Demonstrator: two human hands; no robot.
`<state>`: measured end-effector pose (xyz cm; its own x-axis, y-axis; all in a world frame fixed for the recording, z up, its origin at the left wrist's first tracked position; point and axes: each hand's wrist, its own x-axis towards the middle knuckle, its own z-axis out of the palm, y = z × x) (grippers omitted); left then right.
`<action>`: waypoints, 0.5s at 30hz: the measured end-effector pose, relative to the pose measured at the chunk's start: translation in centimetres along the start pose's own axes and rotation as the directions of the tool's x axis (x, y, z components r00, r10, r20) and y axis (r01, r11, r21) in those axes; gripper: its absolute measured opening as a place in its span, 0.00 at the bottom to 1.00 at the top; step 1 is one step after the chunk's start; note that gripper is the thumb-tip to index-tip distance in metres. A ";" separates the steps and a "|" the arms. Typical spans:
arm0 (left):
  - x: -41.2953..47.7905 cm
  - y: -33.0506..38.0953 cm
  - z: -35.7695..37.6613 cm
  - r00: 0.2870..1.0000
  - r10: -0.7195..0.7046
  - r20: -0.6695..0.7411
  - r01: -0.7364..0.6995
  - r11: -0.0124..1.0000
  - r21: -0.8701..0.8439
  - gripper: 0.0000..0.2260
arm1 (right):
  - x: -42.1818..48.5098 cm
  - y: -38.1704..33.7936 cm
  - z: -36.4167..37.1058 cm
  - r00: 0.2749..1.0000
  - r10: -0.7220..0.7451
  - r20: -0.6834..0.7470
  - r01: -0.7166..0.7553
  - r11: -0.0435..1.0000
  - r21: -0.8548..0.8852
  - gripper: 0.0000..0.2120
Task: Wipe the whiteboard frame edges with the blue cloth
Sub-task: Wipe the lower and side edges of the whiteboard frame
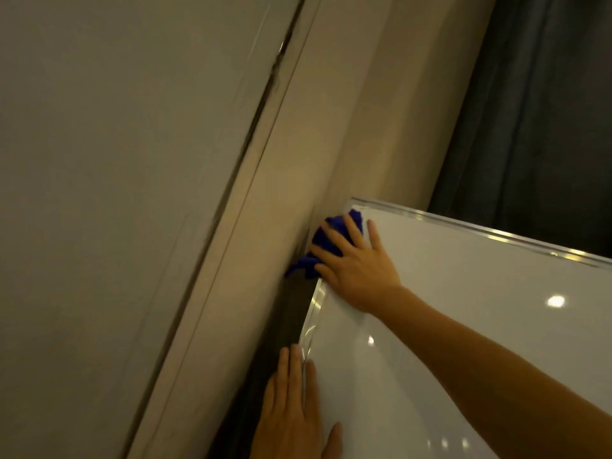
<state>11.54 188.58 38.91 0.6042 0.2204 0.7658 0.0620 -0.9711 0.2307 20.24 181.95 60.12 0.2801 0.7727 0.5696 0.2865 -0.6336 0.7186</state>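
Observation:
A glossy whiteboard [463, 342] with a silver metal frame [316, 308] fills the lower right, tilted in the head view. My right hand [357, 263] presses a blue cloth [323, 241] flat against the board's left frame edge, close to its upper left corner. The cloth bunches under my fingers and hangs over the edge toward the wall. Lower down, my left hand [293, 405] lies on the same left frame edge, fingers spread on both sides of the metal strip, holding nothing else.
A cream wall pillar [298, 200] stands tight against the board's left edge, with a dark narrow gap between them. A grey wall panel [116, 193] is further left. Dark curtains [536, 111] hang behind the board's top edge.

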 end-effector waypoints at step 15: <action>8.3 2.0 2.6 0.994 -0.065 0.085 0.080 0.980 -0.182 0.42 | 2.6 2.6 5.4 0.986 -0.148 -0.078 0.156 0.982 0.109 0.26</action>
<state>18.75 188.21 44.23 0.6643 0.2745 0.6952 -0.0358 -0.9174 0.3964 26.62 182.10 61.33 0.1620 0.8584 0.4867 0.4246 -0.5059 0.7508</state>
